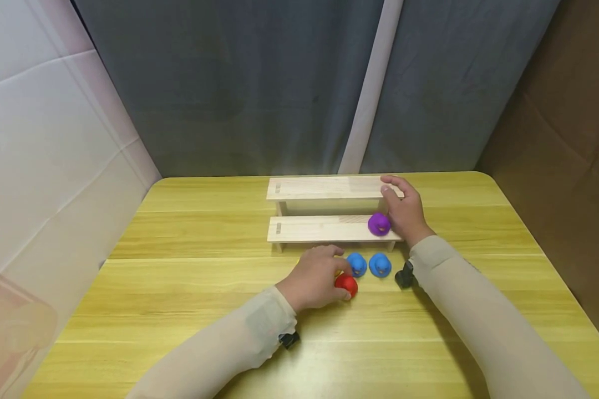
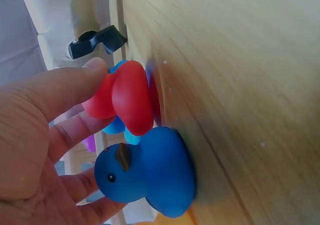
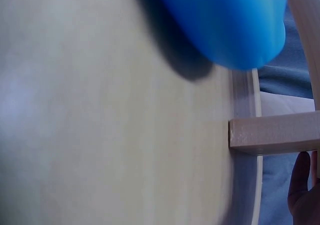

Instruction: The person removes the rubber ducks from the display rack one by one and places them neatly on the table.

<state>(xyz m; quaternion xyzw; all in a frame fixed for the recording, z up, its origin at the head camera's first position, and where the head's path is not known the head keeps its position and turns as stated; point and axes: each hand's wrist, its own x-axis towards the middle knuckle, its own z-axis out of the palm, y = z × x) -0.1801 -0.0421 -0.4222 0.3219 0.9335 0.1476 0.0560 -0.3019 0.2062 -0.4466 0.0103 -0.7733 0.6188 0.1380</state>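
Note:
My left hand (image 1: 319,277) pinches a red toy duck (image 2: 131,97) between thumb and fingers, low over the table. A dark blue duck (image 2: 145,170) sits beside the lower fingers in the left wrist view; in the head view the hand hides it. Two lighter blue ducks (image 1: 380,265) stand just right of the left hand, before the wooden two-tier shelf (image 1: 319,228). My right hand (image 1: 408,213) is at the upper tier's right end, thumb and index finger spread over the board. A purple duck (image 1: 379,224) sits beside it on the lower tier's right end.
Bits of yellow show around the left hand, mostly hidden. Small black devices (image 1: 404,275) hang at both wrists. A grey curtain (image 1: 229,100) stands behind the wooden table (image 1: 189,233), a white sheet (image 1: 55,155) on the left, a brown panel (image 1: 564,127) on the right.

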